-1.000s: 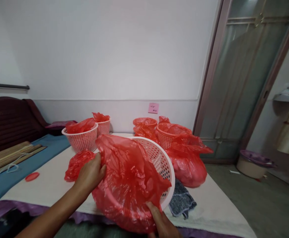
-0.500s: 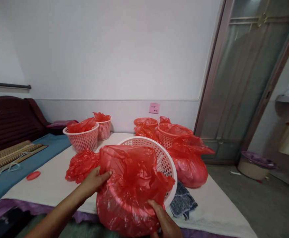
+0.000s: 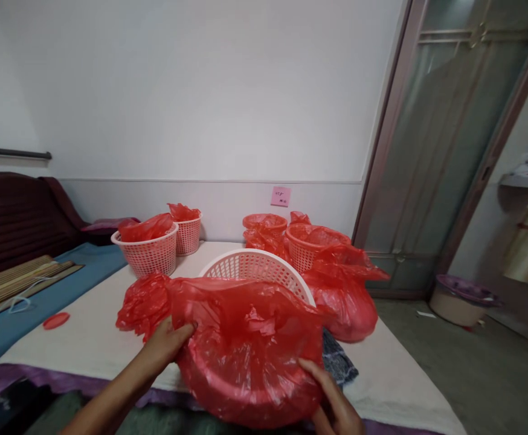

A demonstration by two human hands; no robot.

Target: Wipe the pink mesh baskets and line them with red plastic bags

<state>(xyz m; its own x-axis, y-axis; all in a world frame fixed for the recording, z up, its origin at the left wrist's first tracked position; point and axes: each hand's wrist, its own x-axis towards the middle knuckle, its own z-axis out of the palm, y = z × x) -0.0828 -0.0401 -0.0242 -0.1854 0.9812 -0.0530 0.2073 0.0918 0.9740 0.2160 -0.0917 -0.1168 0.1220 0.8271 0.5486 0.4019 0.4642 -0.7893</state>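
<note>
A red plastic bag [image 3: 250, 356] with a round, pale-rimmed object inside it is held up at the front edge of the bed-like surface. My left hand [image 3: 168, 344] grips the bag's left side, thumb on top. On its right side my right hand [image 3: 331, 393] pinches the film, with the lower fingers partly hidden. Behind the bag stands a large white perforated basket [image 3: 264, 266], its lower part covered from view. A crumpled red bag [image 3: 144, 305] lies beside my left hand. Part of a dark patterned cloth [image 3: 339, 359] shows right of the held bag.
Two pink baskets [image 3: 148, 257] with red bags stand at the back left. At the back right are red-wrapped baskets [image 3: 300, 248] and a full red bag [image 3: 343, 302]. A flat red disc [image 3: 56, 321] lies left on the white cover [image 3: 87, 338]. A bin [image 3: 458, 302] stands on the floor.
The bag's mouth is spread wider and its top has dropped slightly. My right hand has moved right, stretching the film; my left hand has shifted slightly left and down. The white basket sits more behind the bag.
</note>
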